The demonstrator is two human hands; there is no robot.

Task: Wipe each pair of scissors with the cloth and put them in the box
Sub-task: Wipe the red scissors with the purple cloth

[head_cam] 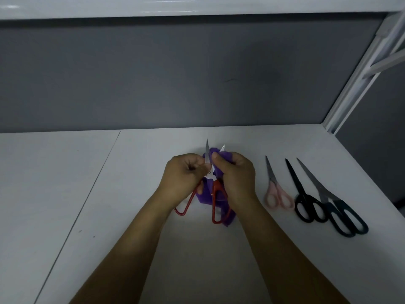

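The left hand (184,172) had its fingers curled, pinching one blade of the open red scissors (217,189). The right hand (237,174) had its fingers pinching the purple cloth (206,195) round the other blade. Both tips poked out beyond the fingers, and the handles hung beneath them over the tabletop (131,172).

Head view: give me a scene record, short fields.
left hand: grips red scissors near the pivot
right hand: pinches purple cloth against a blade
red scissors: blades apart, tips pointing away
waiting on table: pink scissors, black scissors, dark teal scissors, right of the hands
box: not in view
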